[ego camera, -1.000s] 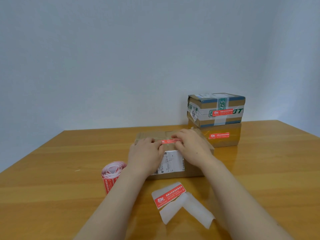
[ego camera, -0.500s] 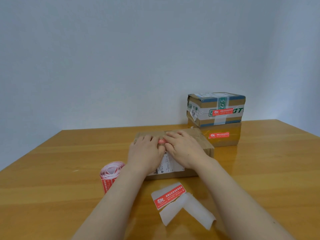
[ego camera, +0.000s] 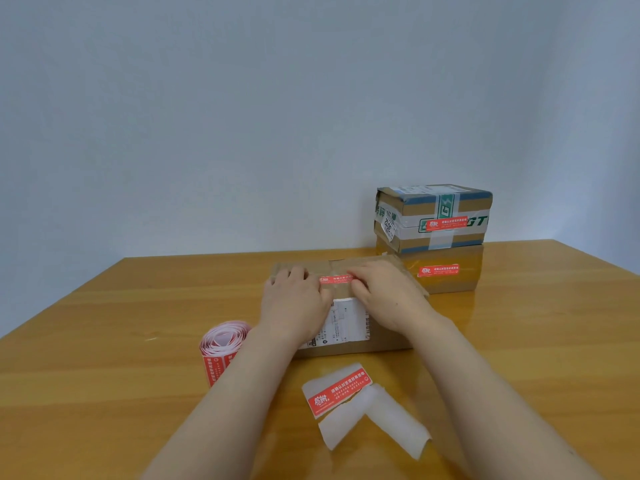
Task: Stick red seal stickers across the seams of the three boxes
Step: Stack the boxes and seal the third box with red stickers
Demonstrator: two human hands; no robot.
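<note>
Both hands lie flat with fingers stretched out, gripping nothing: the left hand [ego camera: 294, 306] presses its fingertips on the left end of a red seal sticker [ego camera: 335, 279], and the right hand [ego camera: 388, 296] presses down on its right end, so only the middle of the strip shows between them. The sticker lies across the brown tape band on top of a flat cardboard box [ego camera: 410, 284], which sits on the wooden table [ego camera: 121, 306] in front of the person. A white shipping label [ego camera: 346, 323] covers the near part of the box top, partly under both wrists. Just left of the box stands a roll of red stickers [ego camera: 223, 344] on its edge. Nearer the camera lie a loose sticker on its backing [ego camera: 341, 389] and, touching it, empty white backing strips [ego camera: 381, 420]. Behind and to the right, two more boxes are stacked: the upper box [ego camera: 408, 211], bound in green-and-white tape, carries a red sticker on its front, and the lower box [ego camera: 467, 282] carries one too.
</note>
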